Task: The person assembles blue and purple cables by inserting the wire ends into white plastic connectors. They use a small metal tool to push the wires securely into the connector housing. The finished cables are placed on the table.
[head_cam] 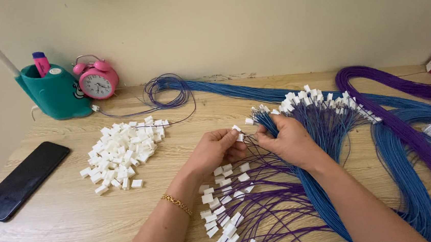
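Centre of table: our left hand [215,149] pinches 1 white connector [237,130]; right hand [289,141] grips blue wire bundle [323,128], feeding a tip. Best kept square, w/ steady push. Spare connector pile [120,154] left.

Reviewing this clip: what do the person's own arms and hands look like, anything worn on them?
Both forearms are bare, with no sleeves in view and no gloves. The left hand has a thin gold chain bracelet at its wrist. The right hand shows no jewellery or watch.
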